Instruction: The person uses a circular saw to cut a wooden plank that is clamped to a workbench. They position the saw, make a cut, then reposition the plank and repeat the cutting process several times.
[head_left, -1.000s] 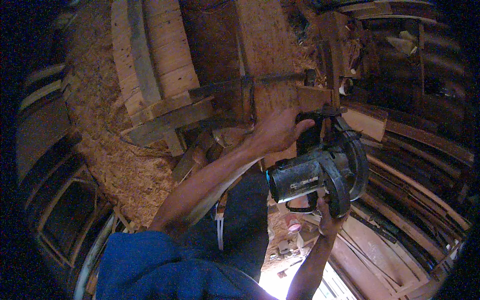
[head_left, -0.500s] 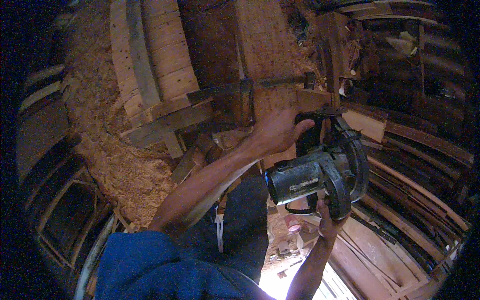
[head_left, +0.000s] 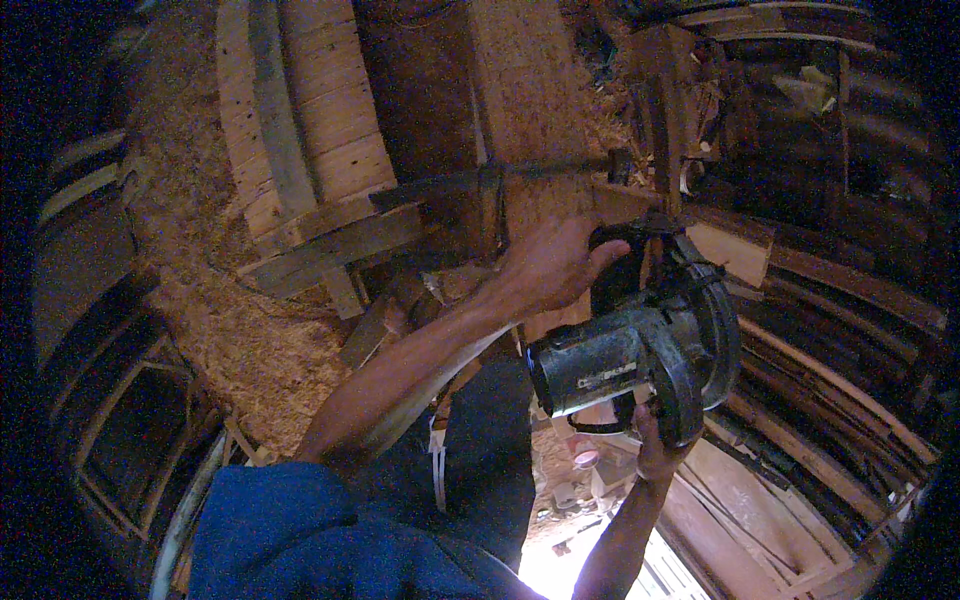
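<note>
A dark, scuffed circular saw (head_left: pixel 600 362) with a barrel-shaped motor and a rounded guard is held up in front of my body, right of the middle. My left hand (head_left: pixel 556 262) grips its far end, thumb lying over the black handle part and the other fingers mostly hidden behind. From below, my right hand (head_left: pixel 660 445) is closed on the near end of the saw by the guard; the saw covers part of its fingers. Just beyond the saw stands an upright wooden post (head_left: pixel 668 130), with a short wood block beside it.
A slatted wooden panel (head_left: pixel 335 95) leans at the far left of a wide plank (head_left: pixel 530 90). Wood shavings (head_left: pixel 270 350) cover the ground on the left. Long stacked boards (head_left: pixel 850 400) line the right side. Bright light enters at the bottom.
The motor end of the saw has dipped slightly toward me, and my right hand has lowered a little with it. Both hands keep their hold.
</note>
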